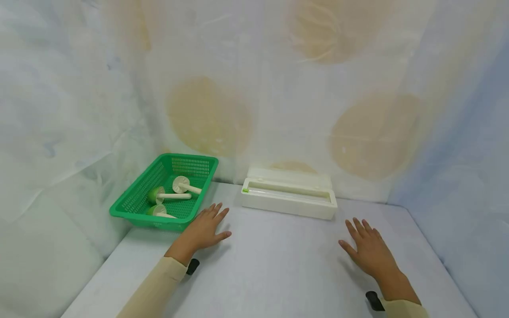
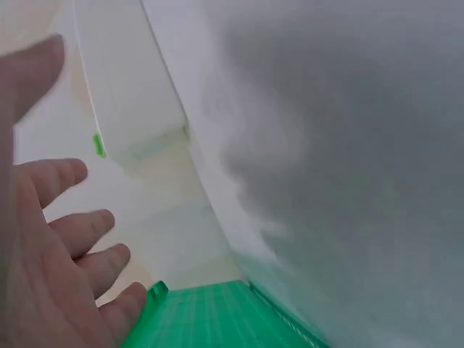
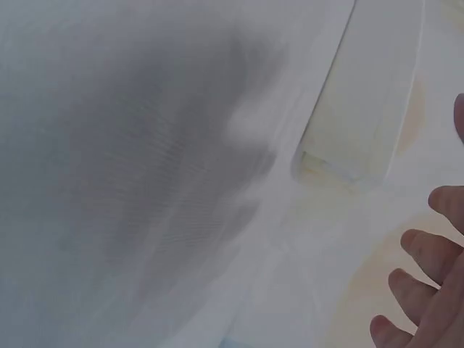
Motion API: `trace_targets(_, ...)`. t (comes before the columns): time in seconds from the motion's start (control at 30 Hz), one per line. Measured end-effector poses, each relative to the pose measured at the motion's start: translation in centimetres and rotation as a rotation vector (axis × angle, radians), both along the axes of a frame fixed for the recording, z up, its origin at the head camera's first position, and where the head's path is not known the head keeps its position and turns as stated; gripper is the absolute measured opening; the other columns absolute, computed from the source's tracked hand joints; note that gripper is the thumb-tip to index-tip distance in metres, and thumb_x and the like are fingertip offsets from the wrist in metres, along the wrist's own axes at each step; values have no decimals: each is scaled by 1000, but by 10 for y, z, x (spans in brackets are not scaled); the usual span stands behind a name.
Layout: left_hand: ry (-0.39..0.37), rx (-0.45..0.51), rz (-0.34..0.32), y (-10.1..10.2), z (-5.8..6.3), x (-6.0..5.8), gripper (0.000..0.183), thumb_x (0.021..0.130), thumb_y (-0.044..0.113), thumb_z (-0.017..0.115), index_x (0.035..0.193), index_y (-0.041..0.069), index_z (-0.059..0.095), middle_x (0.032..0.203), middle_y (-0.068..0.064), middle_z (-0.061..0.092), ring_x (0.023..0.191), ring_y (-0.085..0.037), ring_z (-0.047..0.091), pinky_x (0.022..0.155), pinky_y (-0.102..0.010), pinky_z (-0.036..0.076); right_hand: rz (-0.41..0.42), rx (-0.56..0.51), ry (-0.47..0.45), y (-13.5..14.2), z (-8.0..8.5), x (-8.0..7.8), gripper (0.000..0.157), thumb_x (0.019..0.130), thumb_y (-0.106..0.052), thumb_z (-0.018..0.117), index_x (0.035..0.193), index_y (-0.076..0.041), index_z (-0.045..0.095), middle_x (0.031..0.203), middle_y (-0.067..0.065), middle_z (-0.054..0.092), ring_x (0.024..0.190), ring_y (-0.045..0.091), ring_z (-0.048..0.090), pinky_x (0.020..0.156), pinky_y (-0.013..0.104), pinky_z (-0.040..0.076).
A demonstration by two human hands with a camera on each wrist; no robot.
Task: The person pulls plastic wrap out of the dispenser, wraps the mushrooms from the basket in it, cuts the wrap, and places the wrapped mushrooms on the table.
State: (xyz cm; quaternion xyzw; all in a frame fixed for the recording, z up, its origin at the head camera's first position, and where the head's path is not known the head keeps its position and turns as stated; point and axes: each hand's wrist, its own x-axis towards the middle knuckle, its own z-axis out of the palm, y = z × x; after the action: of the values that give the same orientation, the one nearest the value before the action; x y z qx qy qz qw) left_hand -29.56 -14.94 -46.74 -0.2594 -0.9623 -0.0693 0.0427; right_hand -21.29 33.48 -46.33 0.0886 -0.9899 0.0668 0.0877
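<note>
My left hand (image 1: 204, 229) hovers with spread fingers beside the near right corner of a green plastic basket (image 1: 133, 216). Three white-handled tools with round heads lie in the basket: one head looks green (image 1: 154, 195), another pale (image 1: 181, 184), and the nearest (image 1: 158, 210) partly green. What kind they are I cannot tell. At the back middle stands a white cling film dispenser (image 1: 288, 207), lid (image 1: 290, 176) raised, a clear roll (image 1: 286, 194) inside. To its right and nearer, my right hand (image 1: 370, 249) is held above the table, fingers extended, holding nothing.
A white cloth (image 1: 278, 269) covers the table. Pale curtains with tan circles (image 1: 374, 137) hang behind it and at both sides. A small green piece (image 1: 245, 190) sits at the dispenser's left end. Black wrist devices (image 1: 192, 266) show beneath both cuffs.
</note>
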Motion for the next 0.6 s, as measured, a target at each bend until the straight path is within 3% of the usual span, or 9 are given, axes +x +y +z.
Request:
trace_targets(0.27,66,-23,-6,20,6,-24,63,92,35,68,144,6,45,144,-19,44,130,-36,45,104,-47,37,14,-45,92,0,7,-8,53,93,-21,65,136,5,49,129,28,54,118,48,48,97,60,37)
trace_targets(0.43,139,40,-50,38,14,-34,48,93,28,67,133,5,56,130,-14,59,116,-30,58,94,-43,47,-4,-62,107,-3,9,-18,46,92,-18,66,132,3,55,125,26,58,115,47,51,93,60,41)
trace_targets(0.6,172,92,-60,60,18,-47,33,92,23,68,122,8,65,118,-7,66,108,-24,62,86,-39,51,-13,-89,83,-8,16,-28,43,93,-18,66,130,3,57,126,25,58,118,45,50,95,59,40)
